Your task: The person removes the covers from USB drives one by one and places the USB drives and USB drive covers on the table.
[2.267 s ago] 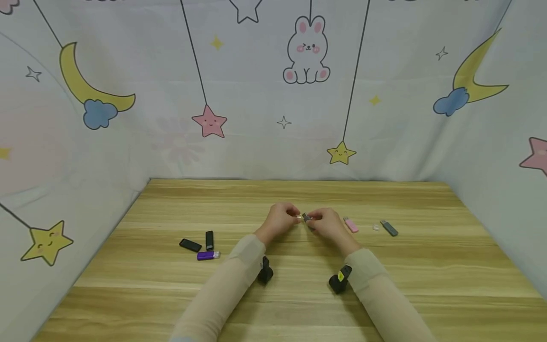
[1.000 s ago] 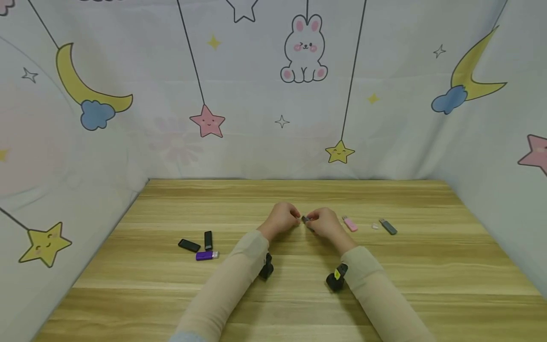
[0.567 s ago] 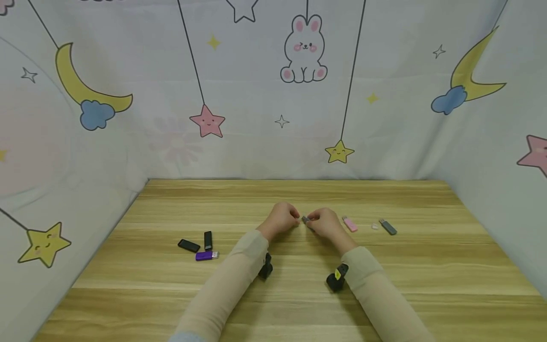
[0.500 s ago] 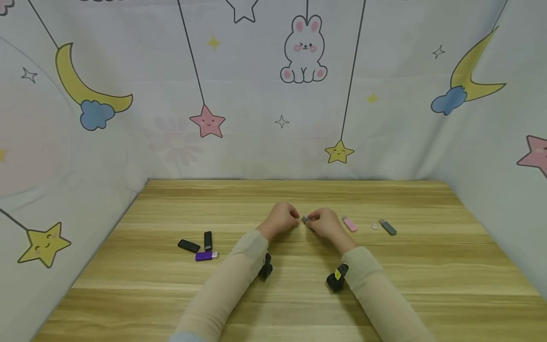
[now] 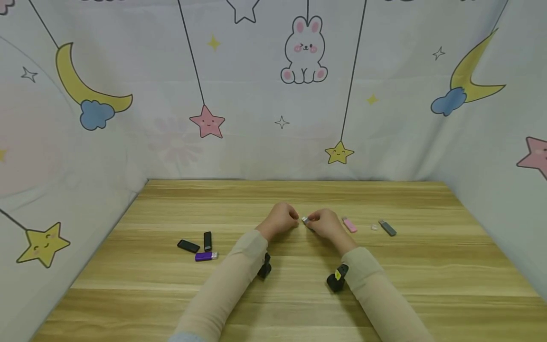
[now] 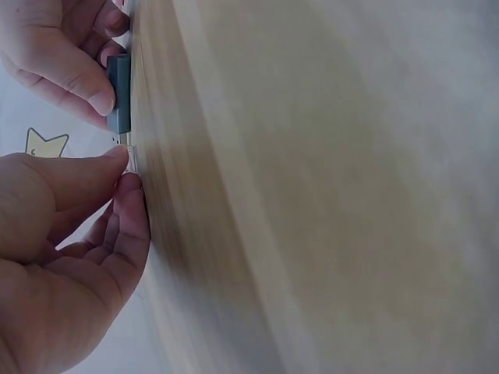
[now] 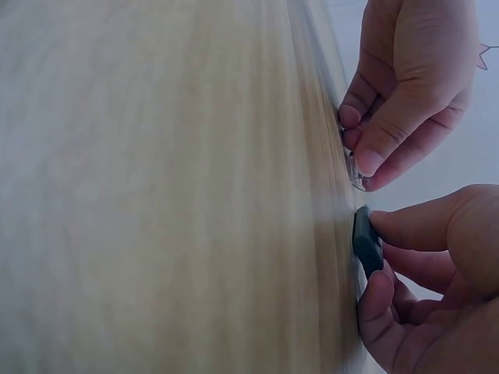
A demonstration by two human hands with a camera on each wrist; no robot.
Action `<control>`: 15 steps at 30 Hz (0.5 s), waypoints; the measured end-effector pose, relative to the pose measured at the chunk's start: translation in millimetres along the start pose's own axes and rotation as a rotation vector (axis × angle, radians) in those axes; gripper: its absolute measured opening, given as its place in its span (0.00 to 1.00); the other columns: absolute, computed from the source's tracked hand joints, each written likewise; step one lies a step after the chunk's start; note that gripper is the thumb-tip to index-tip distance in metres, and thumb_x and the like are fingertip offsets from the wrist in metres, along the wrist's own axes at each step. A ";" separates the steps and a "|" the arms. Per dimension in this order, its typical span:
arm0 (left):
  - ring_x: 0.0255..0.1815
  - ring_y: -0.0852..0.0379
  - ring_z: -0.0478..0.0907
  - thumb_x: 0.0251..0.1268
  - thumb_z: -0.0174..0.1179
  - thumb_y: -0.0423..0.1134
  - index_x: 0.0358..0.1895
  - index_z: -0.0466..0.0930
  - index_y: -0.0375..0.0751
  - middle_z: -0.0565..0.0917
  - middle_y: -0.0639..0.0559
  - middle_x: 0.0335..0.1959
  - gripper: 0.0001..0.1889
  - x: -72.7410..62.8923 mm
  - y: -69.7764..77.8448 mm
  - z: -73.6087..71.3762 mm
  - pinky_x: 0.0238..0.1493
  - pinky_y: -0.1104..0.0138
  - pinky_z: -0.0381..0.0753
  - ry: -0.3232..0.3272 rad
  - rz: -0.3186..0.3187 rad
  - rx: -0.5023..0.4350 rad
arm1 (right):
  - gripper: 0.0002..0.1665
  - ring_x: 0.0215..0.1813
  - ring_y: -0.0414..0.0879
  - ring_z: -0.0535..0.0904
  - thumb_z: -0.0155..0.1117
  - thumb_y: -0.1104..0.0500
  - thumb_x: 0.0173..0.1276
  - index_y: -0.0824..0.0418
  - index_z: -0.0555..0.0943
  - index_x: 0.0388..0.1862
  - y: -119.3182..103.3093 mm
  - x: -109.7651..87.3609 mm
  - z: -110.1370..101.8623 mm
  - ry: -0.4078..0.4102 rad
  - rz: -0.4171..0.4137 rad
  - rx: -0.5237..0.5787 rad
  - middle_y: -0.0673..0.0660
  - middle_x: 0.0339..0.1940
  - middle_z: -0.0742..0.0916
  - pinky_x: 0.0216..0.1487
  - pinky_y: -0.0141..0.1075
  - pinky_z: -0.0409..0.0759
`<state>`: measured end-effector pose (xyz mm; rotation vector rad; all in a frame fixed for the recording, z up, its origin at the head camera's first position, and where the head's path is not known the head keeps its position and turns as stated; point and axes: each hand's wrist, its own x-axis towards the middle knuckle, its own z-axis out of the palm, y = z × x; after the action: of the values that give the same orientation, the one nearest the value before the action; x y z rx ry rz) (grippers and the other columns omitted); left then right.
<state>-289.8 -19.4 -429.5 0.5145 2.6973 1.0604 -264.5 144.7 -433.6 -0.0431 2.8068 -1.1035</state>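
My right hand (image 5: 326, 223) pinches a dark grey-green USB stick (image 6: 118, 93) between thumb and fingers, low over the table, with its metal connector pointing left. Facing it, my left hand (image 5: 279, 220) pinches a small clear cap (image 6: 132, 159) by thumb and fingertips. The cap sits right by the connector end of the stick in the left wrist view. Part of the cap is hidden behind the left fingers, and the right hand covers the rear of the stick in the head view.
Right of the hands lie a pink USB stick (image 5: 349, 224), a loose clear cap (image 5: 374, 227) and a grey USB stick (image 5: 387, 228). At left lie a purple USB stick (image 5: 206, 256) and two black sticks, one flat (image 5: 188, 246), one pointing away (image 5: 207, 241). A patterned cloth (image 5: 256, 161) encloses the table (image 5: 299, 313).
Since the oldest frame, the clear cap has drawn back into the left fingertips, away from the stick. The stick has turned slightly, so its connector shows brighter. Both hands stay nearly in place.
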 end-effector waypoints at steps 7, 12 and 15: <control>0.50 0.46 0.80 0.60 0.63 0.30 0.42 0.85 0.30 0.85 0.41 0.45 0.08 0.6 -1.0 0.8 0.51 0.59 0.79 -0.008 0.006 0.011 | 0.16 0.46 0.53 0.81 0.64 0.58 0.66 0.67 0.83 0.48 -0.7 -1.3 -0.7 -0.003 -0.007 -0.019 0.62 0.44 0.86 0.47 0.45 0.78; 0.51 0.46 0.79 0.61 0.63 0.30 0.42 0.85 0.30 0.84 0.41 0.47 0.09 1.8 -2.7 1.3 0.52 0.58 0.79 -0.011 0.008 0.014 | 0.16 0.47 0.54 0.81 0.64 0.58 0.67 0.67 0.83 0.49 -1.4 -2.0 -1.3 -0.004 -0.015 -0.029 0.62 0.45 0.86 0.48 0.46 0.79; 0.52 0.46 0.79 0.60 0.63 0.31 0.43 0.85 0.30 0.85 0.41 0.47 0.09 2.2 -2.9 1.5 0.53 0.58 0.78 -0.009 0.008 0.017 | 0.16 0.49 0.55 0.81 0.64 0.58 0.67 0.67 0.83 0.49 -2.0 -2.9 -1.7 -0.003 -0.019 -0.035 0.63 0.46 0.86 0.49 0.47 0.78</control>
<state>-292.1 -19.6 -432.8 0.5320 2.7013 1.0357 -261.9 144.6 -430.7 -0.0747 2.8291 -1.0573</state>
